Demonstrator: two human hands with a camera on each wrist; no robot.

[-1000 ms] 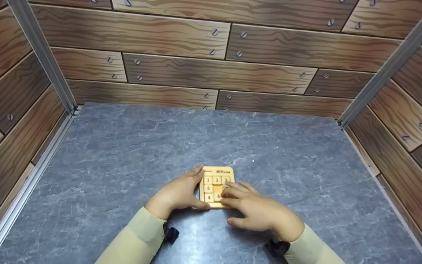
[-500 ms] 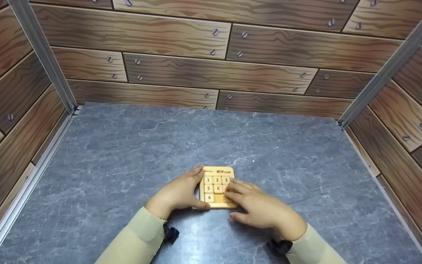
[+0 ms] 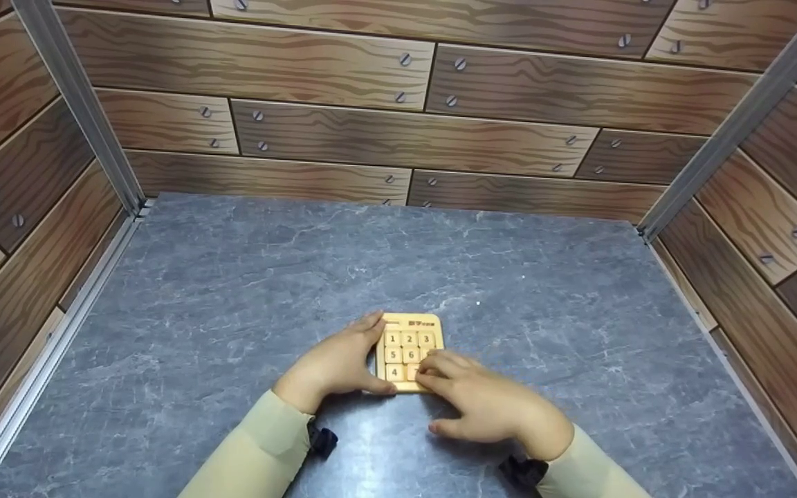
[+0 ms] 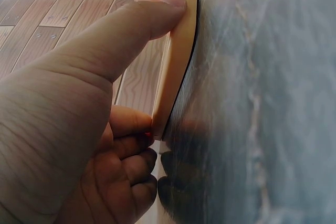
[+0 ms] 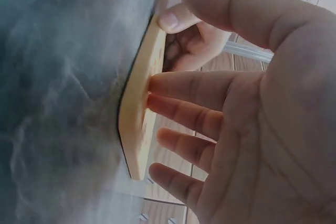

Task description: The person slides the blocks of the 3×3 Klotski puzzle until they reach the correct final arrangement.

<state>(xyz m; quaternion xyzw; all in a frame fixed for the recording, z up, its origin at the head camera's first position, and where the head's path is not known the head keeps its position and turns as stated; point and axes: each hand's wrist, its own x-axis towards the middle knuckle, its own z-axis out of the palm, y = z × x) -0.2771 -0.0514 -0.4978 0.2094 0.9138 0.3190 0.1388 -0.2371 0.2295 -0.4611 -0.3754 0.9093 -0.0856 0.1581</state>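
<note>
A yellow number slide puzzle [image 3: 412, 321] lies flat on the table, with tiles 1, 2, 3 in its top row, 5 and 6 below, and 4 at bottom left. My left hand [image 3: 333, 361] grips its left side, thumb at the near corner and fingers at the far one. In the left wrist view, the thumb [image 4: 163, 17] presses against the puzzle's edge. My right hand [image 3: 485, 401] reaches over the right side, fingertips touching a tile in the bottom row. Its fingers [image 5: 194, 87] are fairly straight in the right wrist view. The lower right tiles are hidden beneath them.
The grey marbled tabletop [image 3: 267, 263] spreads around the puzzle. Wood-plank-patterned walls [image 3: 343, 131] stand at the back and both sides, joined by metal corner posts [image 3: 87, 104]. Small white specks show on the table beyond the puzzle.
Tile 6 moved up from the bottom row into the centre. Afterwards a bottom-row tile slid left into the middle slot, with my right fingers moving along. The left hand has stayed put.
</note>
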